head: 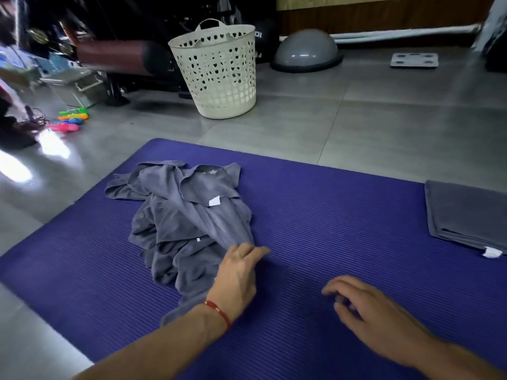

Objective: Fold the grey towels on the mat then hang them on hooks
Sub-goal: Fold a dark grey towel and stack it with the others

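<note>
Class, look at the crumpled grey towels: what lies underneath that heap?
The crumpled grey towels lie on the purple mat, which shows all round them. The left hand pinches one edge. Anything beneath the heap's middle is covered.

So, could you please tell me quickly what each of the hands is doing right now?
Left hand: pinches an edge of the crumpled grey towel.
Right hand: open, fingers loosely curled, holds nothing, above the purple mat.

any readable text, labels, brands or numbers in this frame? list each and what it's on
Nothing reads cleanly.
Crumpled grey towels: a small printed mark near the top edge, too small to read.
White tag on that pile: no legible print.
Folded grey towel: white tag at its corner, no legible print.
Dark gear behind the laundry basket: white characters, partly hidden and blurred, unreadable.
Scale: no digits visible.
</note>
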The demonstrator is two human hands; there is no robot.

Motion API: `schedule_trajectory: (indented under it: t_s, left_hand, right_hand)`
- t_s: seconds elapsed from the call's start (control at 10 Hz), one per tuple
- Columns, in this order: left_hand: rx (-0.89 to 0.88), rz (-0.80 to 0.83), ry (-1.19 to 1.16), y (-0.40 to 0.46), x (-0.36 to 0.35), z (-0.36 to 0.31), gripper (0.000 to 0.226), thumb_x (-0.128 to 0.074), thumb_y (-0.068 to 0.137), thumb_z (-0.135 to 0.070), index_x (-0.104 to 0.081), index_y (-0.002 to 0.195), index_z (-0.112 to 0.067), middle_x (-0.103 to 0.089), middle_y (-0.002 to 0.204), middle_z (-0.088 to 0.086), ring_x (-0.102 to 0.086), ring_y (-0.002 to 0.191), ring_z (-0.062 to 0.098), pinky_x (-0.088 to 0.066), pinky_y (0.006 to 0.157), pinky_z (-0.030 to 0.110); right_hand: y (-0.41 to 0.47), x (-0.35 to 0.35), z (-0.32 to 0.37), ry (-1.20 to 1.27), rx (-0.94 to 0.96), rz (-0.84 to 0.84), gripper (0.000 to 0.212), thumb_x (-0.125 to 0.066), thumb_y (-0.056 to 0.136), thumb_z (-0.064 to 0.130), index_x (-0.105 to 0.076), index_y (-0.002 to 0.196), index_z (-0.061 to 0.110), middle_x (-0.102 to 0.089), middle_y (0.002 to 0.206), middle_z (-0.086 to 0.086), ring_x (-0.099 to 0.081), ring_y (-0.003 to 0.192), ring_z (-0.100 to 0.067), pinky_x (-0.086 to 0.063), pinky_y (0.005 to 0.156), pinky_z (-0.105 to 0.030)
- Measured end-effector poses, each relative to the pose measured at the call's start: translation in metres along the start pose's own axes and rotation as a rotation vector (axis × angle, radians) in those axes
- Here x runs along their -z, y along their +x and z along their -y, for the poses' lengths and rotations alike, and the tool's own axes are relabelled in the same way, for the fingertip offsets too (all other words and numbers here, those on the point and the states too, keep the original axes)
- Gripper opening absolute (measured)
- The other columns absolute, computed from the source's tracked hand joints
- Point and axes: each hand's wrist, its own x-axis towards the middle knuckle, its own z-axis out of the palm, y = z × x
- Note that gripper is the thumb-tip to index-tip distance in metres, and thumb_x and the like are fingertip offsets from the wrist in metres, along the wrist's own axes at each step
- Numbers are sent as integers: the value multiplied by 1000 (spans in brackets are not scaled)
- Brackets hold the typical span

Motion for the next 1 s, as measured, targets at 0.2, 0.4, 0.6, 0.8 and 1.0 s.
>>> schedule_trajectory:
  t_s: [0.2,0.4,0.6,0.8,1.0]
  left_hand:
    - [-180,30,-389,-36,36,-85,30,-53,95,-3,-69,113,-21,-58,109,-9,-53,99,-6,-44,87,12]
    - [-436,69,-1249,-53,8,-126,40,-51,96,12,-62,127,-10,-59,131,18,-58,107,8,-45,102,17]
    - [83,199,279,-20,1,-26,87,-63,64,-19,-40,147,-31,-33,153,5,-34,140,32,-35,105,64]
    - [-4,356,281,-2,-26,11,27,-60,89,-18,-66,112,-31,-70,110,-1,-67,100,33,-50,84,46]
    - [-429,416,-254,-28,-42,-108,31,-51,97,-17,-65,125,-16,-68,121,4,-64,111,20,-52,95,36]
  right_hand:
    - [27,-9,9,953,-325,89,30,-50,97,58,-59,126,60,-59,139,5,-65,116,-17,-61,84,-42]
    - [32,-19,-4,1148,-309,153,66,-90,74,26,-63,132,10,-73,123,-10,-69,115,-26,-55,95,-35]
    - [-11,19,-44,444,-272,127,39,-63,89,-4,-80,101,30,-78,99,12,-72,95,-5,-57,84,-24]
    - [-52,28,-106,17,-439,75,38,-63,86,8,-71,78,44,-73,84,20,-68,80,-2,-58,78,-34]
    - [-41,21,-97,67,-418,-37,25,-58,99,22,-61,109,44,-64,119,21,-60,108,0,-49,94,-28]
